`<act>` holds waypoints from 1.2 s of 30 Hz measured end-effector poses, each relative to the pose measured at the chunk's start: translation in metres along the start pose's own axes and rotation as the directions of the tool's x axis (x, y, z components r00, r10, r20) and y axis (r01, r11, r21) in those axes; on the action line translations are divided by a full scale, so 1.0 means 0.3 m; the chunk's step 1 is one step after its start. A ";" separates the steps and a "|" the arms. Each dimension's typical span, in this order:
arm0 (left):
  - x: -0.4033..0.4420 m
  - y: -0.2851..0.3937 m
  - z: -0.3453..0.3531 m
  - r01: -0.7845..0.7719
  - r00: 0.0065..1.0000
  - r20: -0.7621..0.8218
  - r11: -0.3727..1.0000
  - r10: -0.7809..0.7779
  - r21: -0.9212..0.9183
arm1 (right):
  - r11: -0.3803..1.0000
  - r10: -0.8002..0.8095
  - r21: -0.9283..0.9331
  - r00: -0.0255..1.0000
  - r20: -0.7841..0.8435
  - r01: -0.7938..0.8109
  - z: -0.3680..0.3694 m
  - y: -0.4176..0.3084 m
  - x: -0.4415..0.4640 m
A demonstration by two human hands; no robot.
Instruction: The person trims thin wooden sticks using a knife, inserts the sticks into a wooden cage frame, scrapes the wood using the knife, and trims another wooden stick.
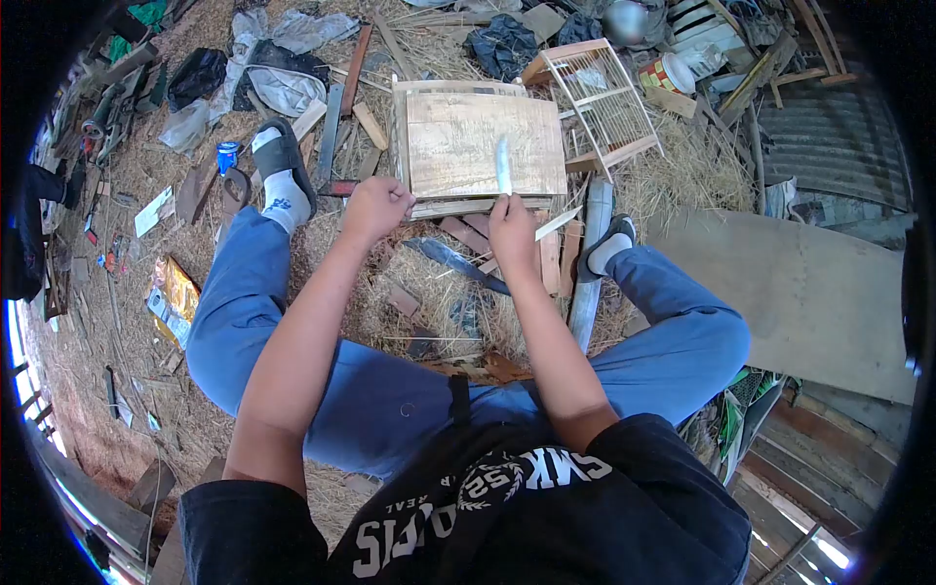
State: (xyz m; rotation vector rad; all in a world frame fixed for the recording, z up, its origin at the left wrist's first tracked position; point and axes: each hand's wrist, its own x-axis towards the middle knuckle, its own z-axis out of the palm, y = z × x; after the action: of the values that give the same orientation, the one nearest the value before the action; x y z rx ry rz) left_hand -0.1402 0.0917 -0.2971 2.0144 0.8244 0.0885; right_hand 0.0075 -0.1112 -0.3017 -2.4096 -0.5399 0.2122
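Note:
A wooden panel or shallow box with a pale, light-brown top lies on the ground between my feet. Upright in my right hand is a knife, its pale blade pointing away from me over the panel's near right part. The handle is mostly hidden by my fingers. My left hand is closed at the panel's near left corner. Whatever its fingertips pinch, if anything, is too small to make out. A thin pale wood strip slants out beside my right hand.
A small wooden cage with thin bars stands right of the panel. Wood offcuts and a dark curved strip lie nearer me. Left are a blue can and a gold packet. A large flat board lies right.

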 end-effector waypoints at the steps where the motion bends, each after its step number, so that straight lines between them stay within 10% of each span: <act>1: 0.000 0.006 -0.004 -0.001 1.000 0.000 1.000 0.001 0.002 | 1.000 0.000 0.002 1.000 -0.001 0.000 -0.001 0.000 -0.003; 23: 0.001 0.033 -0.017 0.045 0.997 0.060 0.998 -0.042 -0.048 | 0.996 -0.075 -0.030 0.981 0.178 0.081 0.036 -0.123 -0.099; 29: 0.021 0.030 -0.012 0.028 0.997 0.071 1.000 -0.028 -0.009 | 0.982 0.137 0.127 0.990 0.039 -0.141 -0.007 -0.090 -0.028; 36: 0.013 0.044 -0.028 0.054 0.995 0.086 0.996 -0.048 -0.072 | 0.998 -0.063 0.037 0.969 0.237 0.056 0.090 -0.167 -0.133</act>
State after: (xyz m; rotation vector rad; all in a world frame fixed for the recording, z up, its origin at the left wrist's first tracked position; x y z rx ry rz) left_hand -0.1335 0.0956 -0.2829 1.9128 0.8072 0.0049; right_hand -0.0523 -0.0778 -0.2903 -2.3486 -0.7110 0.4850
